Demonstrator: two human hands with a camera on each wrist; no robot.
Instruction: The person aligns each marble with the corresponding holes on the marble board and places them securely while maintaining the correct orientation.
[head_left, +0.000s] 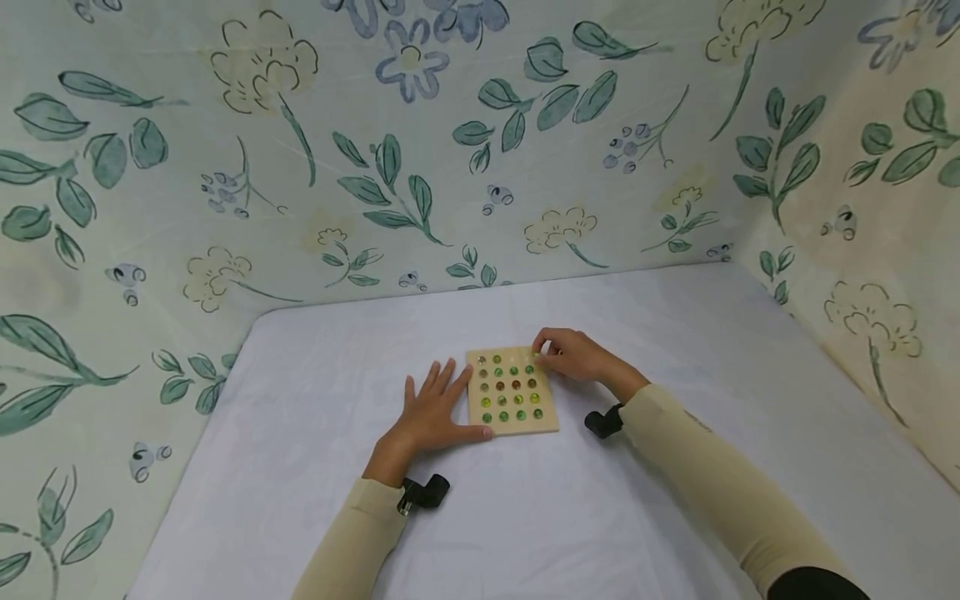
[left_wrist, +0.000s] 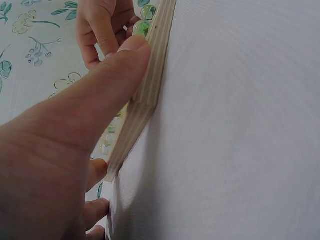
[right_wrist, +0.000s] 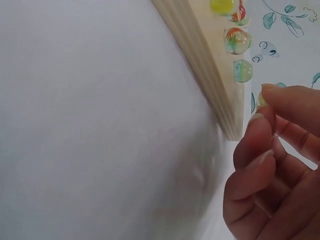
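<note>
A square wooden board (head_left: pixel 550 422) lies on the white cloth, with rows of glass marbles (head_left: pixel 518 399) in green, yellow and reddish tones. My left hand (head_left: pixel 429 421) has its fingers spread along the board's left side. Its thumb rests at the near left corner, close beside a green marble (left_wrist: pixel 141 28) in the left wrist view. Over the far right corner, my right hand (head_left: pixel 572 354) pinches a small yellowish marble (right_wrist: pixel 261 100) between thumb and index finger. The fingertips hide much of it. Two marbles sit at the left end of the back row.
White cloth (head_left: pixel 517 517) covers the table around the board. Behind and beside it hangs a floral fabric (head_left: pixel 405 150). Small black cameras are strapped to both wrists, the left one (head_left: pixel 429 492) just above the cloth.
</note>
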